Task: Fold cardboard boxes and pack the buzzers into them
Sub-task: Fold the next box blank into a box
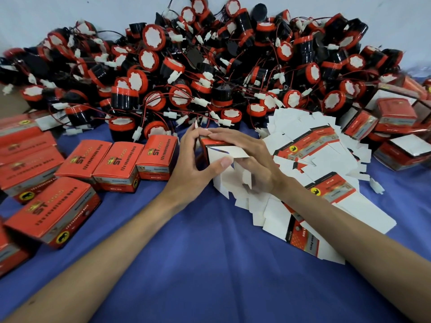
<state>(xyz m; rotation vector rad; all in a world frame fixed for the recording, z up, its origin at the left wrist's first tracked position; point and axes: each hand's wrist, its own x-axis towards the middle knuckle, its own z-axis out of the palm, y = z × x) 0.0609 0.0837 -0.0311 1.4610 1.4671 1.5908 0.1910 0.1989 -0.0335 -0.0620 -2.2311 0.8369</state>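
1. The left grip (191,166) is curled round a half-folded box (211,141). Its fingers wrap the far side and its thumb presses a white flap (235,152) on the near side.
2. The right grip (251,159) lies over the same box, fingers nearly straight across the red top. Its thumb is tucked under the flap, so the box is pinched.
3. The box sits between the two grips, low over the blue-covered tabletop (210,252). I cannot tell whether it touches.
4. Just left of the left grip stands a row of closed boxes (121,162), with more lying further left.
5. Beyond both grips is a big heap of buzzers (210,66), black with red caps, trailing wires and white plugs.
6. Under and to the right of the right grip, flat blanks (310,145) are spread out.
7. Further right lie more made-up boxes (396,117).
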